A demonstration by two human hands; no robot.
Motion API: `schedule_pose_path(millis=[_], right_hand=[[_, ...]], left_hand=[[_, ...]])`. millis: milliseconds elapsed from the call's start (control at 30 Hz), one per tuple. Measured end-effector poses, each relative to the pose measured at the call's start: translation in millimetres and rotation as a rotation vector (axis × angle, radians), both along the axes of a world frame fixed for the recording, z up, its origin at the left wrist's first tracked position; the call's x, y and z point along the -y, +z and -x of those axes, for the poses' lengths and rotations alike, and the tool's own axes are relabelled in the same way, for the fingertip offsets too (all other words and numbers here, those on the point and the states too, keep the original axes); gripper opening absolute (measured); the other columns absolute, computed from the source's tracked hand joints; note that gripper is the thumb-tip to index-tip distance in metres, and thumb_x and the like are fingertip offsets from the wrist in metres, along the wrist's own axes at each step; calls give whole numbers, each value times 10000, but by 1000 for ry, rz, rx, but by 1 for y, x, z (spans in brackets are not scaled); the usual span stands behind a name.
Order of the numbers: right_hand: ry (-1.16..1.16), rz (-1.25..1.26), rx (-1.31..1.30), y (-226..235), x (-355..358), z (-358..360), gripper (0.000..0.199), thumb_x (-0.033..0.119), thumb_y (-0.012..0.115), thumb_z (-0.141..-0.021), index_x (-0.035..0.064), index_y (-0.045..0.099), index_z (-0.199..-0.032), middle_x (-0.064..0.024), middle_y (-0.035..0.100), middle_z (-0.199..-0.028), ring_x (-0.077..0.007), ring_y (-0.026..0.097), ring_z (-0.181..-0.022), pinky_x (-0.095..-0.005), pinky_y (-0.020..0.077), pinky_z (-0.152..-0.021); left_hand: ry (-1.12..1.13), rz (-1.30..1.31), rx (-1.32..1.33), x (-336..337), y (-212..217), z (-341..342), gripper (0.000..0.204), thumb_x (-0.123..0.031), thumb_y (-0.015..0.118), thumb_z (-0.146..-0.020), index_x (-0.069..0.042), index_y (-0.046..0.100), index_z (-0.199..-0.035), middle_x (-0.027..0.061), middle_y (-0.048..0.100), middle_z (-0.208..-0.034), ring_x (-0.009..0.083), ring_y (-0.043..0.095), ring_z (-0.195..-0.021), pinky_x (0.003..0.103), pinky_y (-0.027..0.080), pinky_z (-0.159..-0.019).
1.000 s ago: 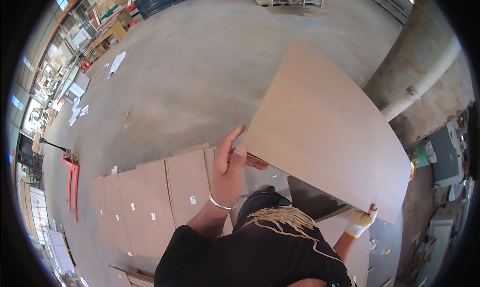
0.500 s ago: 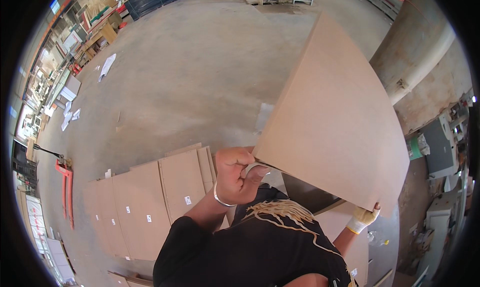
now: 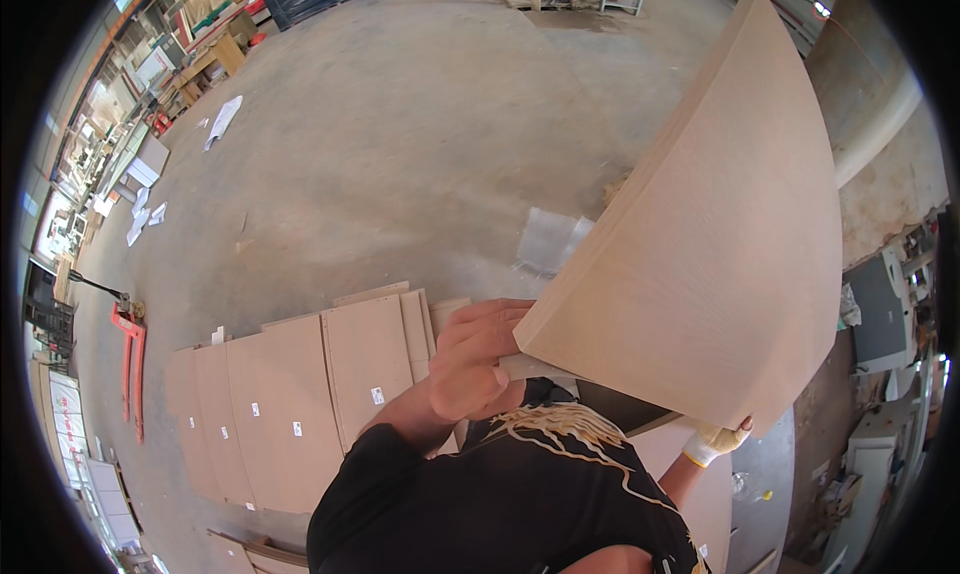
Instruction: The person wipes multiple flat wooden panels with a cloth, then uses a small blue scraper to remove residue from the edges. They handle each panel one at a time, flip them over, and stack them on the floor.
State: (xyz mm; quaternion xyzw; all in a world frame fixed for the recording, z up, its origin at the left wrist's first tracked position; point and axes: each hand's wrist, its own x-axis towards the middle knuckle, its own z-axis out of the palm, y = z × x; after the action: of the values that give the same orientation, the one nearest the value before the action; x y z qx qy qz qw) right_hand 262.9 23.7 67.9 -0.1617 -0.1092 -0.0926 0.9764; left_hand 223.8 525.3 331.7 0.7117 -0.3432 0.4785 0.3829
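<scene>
Large tan rectangular wood board: held tilted above concrete floor | bare left hand: clenched on near corner | gloved right hand: gripping lower edge | stacked tan panels: below left.

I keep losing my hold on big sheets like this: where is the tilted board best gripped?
Probably at its two lower corners, from opposite sides. The board is wide, flat and tilted up, so the left hand clasps the near corner and the gloved right hand supports the far one.
</scene>
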Motion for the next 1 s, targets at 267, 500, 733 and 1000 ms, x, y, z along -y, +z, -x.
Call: schedule_pose_path(millis=[267, 500, 733, 1000], right_hand=[[57, 47, 4, 12, -9, -3, 621, 251, 661, -911, 40, 556, -1485, -156, 565, -1536, -364, 530, -1393, -587, 405, -1187], [-132, 70, -119, -11, -17, 11, 599, 192, 663, -894, -9, 568, -1451, -182, 568, -1523, -378, 530, -1396, -595, 407, -1189], [-282, 205, -424, -6, -80, 36, 587, 225, 683, -912, -13, 574, -1438, -183, 611, -1466, -363, 582, -1348, -548, 455, -1164], [-374, 355, -978, 56, -263, -42, 142, 131, 706, -961, 67, 648, -1073, -50, 685, -1011, -198, 658, -953, -383, 537, -947]], left_hand=[[70, 153, -198, 4, -8, 16, 70, 63, 560, -906, 33, 555, -968, 280, 733, -986, 479, 733, -847, 519, 617, -771], [606, 210, -831, -5, -67, 15, 471, -113, 754, -813, -14, 670, -1266, 184, 683, -1240, 367, 678, -1130, 412, 553, -898], [-646, 1438, -947, -5, -157, -68, 487, -267, 717, -1020, -41, 541, -1413, 82, 672, -1364, 252, 658, -1241, 454, 526, -1059], [-189, 1675, -1672, -105, -272, -243, 397, -195, 704, -981, -50, 601, -1335, 100, 693, -1287, 286, 687, -1188, 462, 574, -991]])
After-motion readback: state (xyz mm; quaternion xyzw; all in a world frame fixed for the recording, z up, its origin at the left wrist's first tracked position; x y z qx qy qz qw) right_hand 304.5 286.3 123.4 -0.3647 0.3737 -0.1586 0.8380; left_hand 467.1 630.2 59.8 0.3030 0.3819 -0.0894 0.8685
